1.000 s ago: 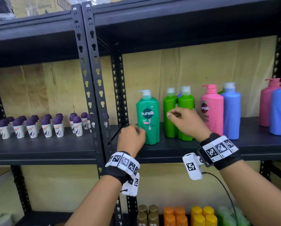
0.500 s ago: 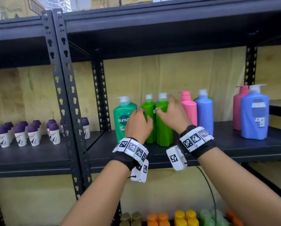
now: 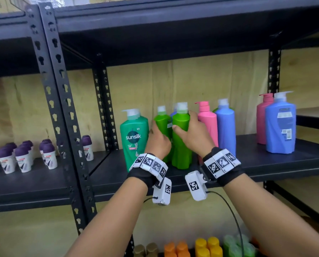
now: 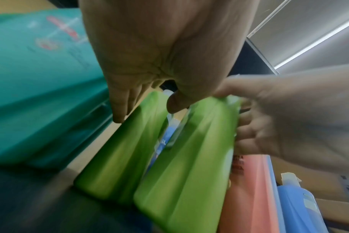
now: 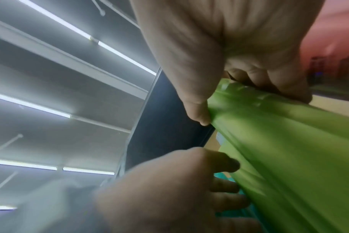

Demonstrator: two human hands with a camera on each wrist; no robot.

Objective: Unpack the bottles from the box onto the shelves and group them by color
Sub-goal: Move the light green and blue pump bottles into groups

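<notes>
Two light green bottles stand side by side on the black shelf (image 3: 266, 164). My left hand (image 3: 159, 131) grips the left green bottle (image 3: 162, 121), fingers on one side and thumb on the other (image 4: 145, 108). My right hand (image 3: 183, 122) grips the right green bottle (image 3: 181, 147) near its shoulder, thumb in front and fingers behind (image 5: 243, 100). A teal Sunsilk bottle (image 3: 134, 138) stands just left of them. A pink bottle (image 3: 208, 123) and a blue bottle (image 3: 226, 127) stand just right. Another blue bottle (image 3: 173, 114) is mostly hidden behind the green pair.
A pink bottle (image 3: 262, 117) and a blue pump bottle (image 3: 281, 127) stand further right, with bare shelf between the groups. Several purple-capped roll-ons (image 3: 21, 158) fill the left bay beyond the perforated upright (image 3: 62, 108). Small orange and yellow bottles (image 3: 192, 247) sit on the shelf below.
My left hand has moved right from beside the teal bottle onto the left green bottle. My right hand has closed around the right green bottle's shoulder. The head view has shifted.
</notes>
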